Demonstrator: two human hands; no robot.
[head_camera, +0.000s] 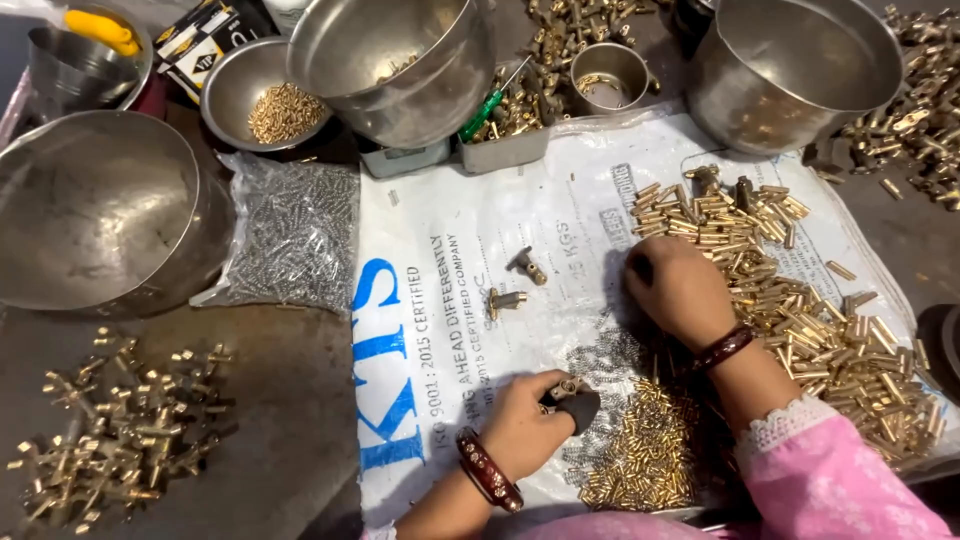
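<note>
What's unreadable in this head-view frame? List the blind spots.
- Right hand: fingers curl under the palm at the brass tube pile; whether it grips a piece cannot be told.
- Left hand: holds a small dark-and-brass part, too small to identify.
- Large steel pot: cut off by the top edge; contents unclear.
- Springs beside the right wrist: too fine to resolve.

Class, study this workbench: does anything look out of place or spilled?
Two brass fittings lie alone on the white sack, apart from the brass pile by the right hand. Otherwise nothing stands out.
</note>
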